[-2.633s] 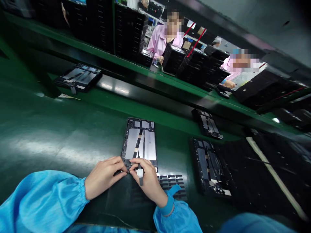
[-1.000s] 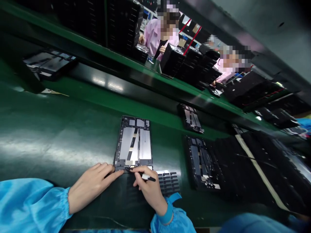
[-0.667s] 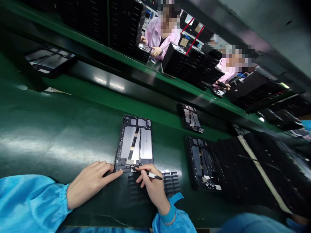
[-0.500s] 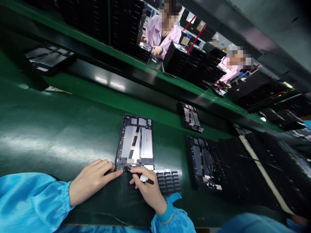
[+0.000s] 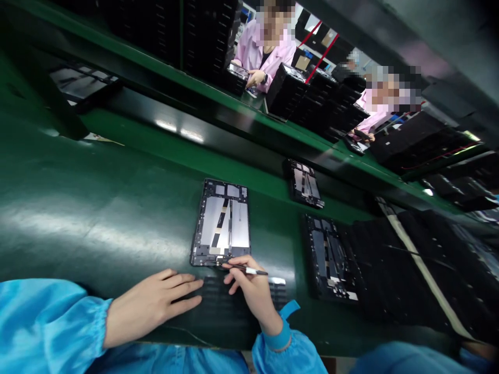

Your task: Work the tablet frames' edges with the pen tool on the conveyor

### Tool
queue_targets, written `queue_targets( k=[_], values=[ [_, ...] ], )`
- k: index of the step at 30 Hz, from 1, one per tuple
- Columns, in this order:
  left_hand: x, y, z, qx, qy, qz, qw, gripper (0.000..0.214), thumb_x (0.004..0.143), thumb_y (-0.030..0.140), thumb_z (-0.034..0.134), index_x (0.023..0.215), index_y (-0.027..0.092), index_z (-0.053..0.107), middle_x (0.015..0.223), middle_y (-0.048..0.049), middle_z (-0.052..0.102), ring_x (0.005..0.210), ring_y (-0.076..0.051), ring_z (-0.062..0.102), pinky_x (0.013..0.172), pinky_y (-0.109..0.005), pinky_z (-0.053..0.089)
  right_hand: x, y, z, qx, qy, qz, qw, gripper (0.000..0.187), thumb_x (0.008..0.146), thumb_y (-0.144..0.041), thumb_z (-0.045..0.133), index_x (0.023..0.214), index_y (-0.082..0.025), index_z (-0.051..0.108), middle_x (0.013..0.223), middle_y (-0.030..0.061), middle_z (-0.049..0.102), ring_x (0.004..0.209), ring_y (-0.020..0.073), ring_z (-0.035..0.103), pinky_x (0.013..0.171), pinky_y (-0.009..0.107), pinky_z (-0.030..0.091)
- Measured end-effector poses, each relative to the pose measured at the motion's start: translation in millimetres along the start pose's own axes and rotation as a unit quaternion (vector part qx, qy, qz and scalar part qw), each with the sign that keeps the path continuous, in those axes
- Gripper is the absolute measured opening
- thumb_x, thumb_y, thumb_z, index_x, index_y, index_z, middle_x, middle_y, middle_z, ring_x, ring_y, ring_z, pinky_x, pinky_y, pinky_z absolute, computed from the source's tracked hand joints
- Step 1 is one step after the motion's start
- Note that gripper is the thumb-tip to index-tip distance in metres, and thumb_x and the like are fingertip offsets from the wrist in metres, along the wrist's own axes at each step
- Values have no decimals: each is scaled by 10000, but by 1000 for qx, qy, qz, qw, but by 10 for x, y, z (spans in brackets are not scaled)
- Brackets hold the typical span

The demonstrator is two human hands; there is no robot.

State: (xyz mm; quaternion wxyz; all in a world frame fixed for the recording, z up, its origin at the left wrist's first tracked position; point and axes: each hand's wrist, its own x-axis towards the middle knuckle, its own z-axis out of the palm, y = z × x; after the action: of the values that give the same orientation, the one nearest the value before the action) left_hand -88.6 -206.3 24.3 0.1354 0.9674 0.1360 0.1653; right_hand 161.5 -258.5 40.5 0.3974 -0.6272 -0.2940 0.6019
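Observation:
An opened tablet frame [image 5: 221,223] with silver inner plates and ribbon cables lies on the green bench in front of me. My right hand [image 5: 252,288] grips thin tweezers [image 5: 245,269], the tip touching the frame's near edge. Just short of the frame, my left hand [image 5: 154,304] lies flat on a dark mat [image 5: 218,311], fingers apart and holding nothing. A sheet of small dark parts [image 5: 277,291] sits right of my right hand, partly hidden by it.
Two more opened frames [image 5: 329,257] [image 5: 304,182] lie to the right. A black tray area with a pale strip [image 5: 421,270] fills the far right. Another device [image 5: 83,83] rests at upper left. Across the raised green ledge, two people in pink sit among black tray stacks [image 5: 288,91].
My left hand has come off the frame's near corner and now lies flat on the mat. The tweezers in my right hand have tilted flatter, tip staying at the frame's near edge.

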Motion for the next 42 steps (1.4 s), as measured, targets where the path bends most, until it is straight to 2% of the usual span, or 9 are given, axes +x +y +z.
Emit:
queue_targets(
  k=[4, 9, 13, 16, 22, 28, 32, 34, 42],
  values=[
    [-152, -39, -163, -79, 10, -11, 997, 345, 1055, 252, 343, 1133, 314, 674, 1281, 83, 616, 1147, -125, 520, 976, -297, 323, -50, 26, -29, -22, -14, 26, 999, 645, 719, -678, 647, 939, -88, 510, 693, 31, 586, 512, 45, 559, 465, 111, 467],
    [-152, 4, -86, -63, 5, -35, 997, 279, 1021, 228, 449, 1220, 268, 641, 1245, 6, 622, 1051, -164, 519, 871, -313, 339, -54, 30, 150, -134, -57, 16, 989, 508, 799, -586, 608, 924, -97, 542, 758, 34, 581, 662, 68, 629, 544, 115, 502],
    [-143, 30, 3, -39, 10, -29, 999, 269, 1021, 252, 458, 1215, 275, 642, 1304, 2, 591, 1083, -184, 487, 859, -325, 319, -35, 12, 224, -261, -47, -22, 964, 448, 854, -552, 566, 928, -111, 600, 748, 27, 596, 643, 38, 587, 588, 110, 448],
    [-145, 27, 2, -43, 12, -33, 998, 264, 1018, 236, 459, 1207, 269, 642, 1298, -11, 587, 1086, -184, 483, 863, -323, 315, -31, 4, 255, -289, -42, -45, 955, 406, 860, -512, 576, 887, -112, 640, 781, 25, 606, 658, 12, 553, 618, 102, 407],
    [-170, 43, 20, -51, 14, -40, 998, 253, 993, 236, 511, 1205, 280, 643, 1289, -14, 587, 1074, -182, 493, 855, -323, 326, -68, 81, 300, -269, -36, -56, 961, 423, 874, -526, 555, 860, -114, 651, 797, 33, 618, 702, 21, 572, 655, 117, 413],
    [-85, 33, -26, -64, 22, -69, 995, 284, 989, 216, 512, 1239, 290, 624, 1266, -7, 584, 1002, -167, 505, 842, -312, 355, 166, -138, 95, -51, -13, -4, 999, 678, 697, -752, 626, 828, -113, 440, 771, 58, 614, 676, 86, 643, 596, 156, 540],
    [71, -137, -72, -49, 79, -58, 994, 298, 1005, 101, 427, 1231, 190, 598, 1162, -35, 602, 956, -147, 487, 830, -282, 360, 472, -457, 60, -63, -78, 51, 994, 804, 542, -790, 703, 868, -121, 398, 643, 22, 596, 601, 135, 659, 476, 135, 496],
    [116, -224, -54, -23, 79, -52, 995, 278, 1002, 85, 423, 1210, 164, 589, 1158, -33, 610, 991, -162, 478, 858, -295, 353, 575, -526, 94, -82, -109, 72, 988, 827, 509, -795, 707, 881, -123, 403, 601, 7, 584, 597, 144, 662, 454, 128, 488],
    [112, -273, 9, -7, 69, -50, 996, 268, 994, 70, 431, 1220, 128, 564, 1183, -14, 628, 1027, -178, 463, 882, -305, 354, 661, -450, 173, -89, -144, 93, 981, 816, 517, -781, 699, 902, -124, 405, 595, 7, 592, 577, 146, 658, 442, 128, 484]
  ],
)
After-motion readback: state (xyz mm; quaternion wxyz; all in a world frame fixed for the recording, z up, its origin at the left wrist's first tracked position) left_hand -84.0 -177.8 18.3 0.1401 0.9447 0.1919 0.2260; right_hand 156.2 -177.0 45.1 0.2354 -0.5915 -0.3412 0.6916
